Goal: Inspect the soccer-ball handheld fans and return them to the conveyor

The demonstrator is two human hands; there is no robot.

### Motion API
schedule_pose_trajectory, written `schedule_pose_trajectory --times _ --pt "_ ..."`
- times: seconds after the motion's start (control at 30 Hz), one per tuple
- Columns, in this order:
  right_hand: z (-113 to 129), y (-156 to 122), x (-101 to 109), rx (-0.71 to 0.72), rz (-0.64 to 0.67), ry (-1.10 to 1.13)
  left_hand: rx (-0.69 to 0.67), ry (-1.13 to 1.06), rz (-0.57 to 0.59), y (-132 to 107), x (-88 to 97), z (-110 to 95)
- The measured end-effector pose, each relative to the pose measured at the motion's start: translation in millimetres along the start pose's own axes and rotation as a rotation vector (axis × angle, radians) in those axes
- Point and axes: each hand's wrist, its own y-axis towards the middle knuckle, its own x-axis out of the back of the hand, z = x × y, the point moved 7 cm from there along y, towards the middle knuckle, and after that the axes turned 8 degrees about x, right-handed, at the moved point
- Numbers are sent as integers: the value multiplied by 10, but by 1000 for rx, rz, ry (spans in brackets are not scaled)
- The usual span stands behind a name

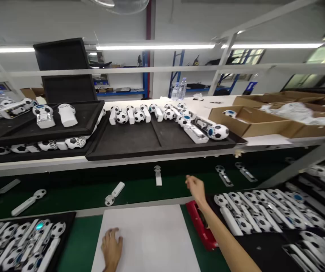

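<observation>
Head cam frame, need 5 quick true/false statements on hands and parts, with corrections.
1. The left hand rests flat on the white sheet. True.
2. The right hand holds a football-headed part. False: it is raised with nothing in it.
3. A red object lies right of the white sheet. True.
4. The cardboard box sits on the green belt. False: it sits on the upper shelf.
5. Loose white parts lie on the green belt. True.

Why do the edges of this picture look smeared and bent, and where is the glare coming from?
In the head view, the strip lights overhead burn out to white; the wide lens bows the shelf rail; the trays of football-headed gadgets at lower right smear with blur; the right hand is slightly soft, while the left hand on the white sheet looks sharper.
</observation>
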Motion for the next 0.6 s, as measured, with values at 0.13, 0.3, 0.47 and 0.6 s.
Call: schedule_pose_trajectory --times 0.13,0.3,0.47,0.6 --pt "-770 -170 -1174 -196 346 -250 -80 53 -61 940 293 -381" --pt "-1214 187 -1984 -301 474 -528 -115 176 -14 1930 264 -933" --pt "-1397 405 -2328 -308 463 -604 -200 290 183 2292 -213 -1446" --pt "-1494 520 -2299 -322 438 -570 -345 267 224 2271 -237 -1703"
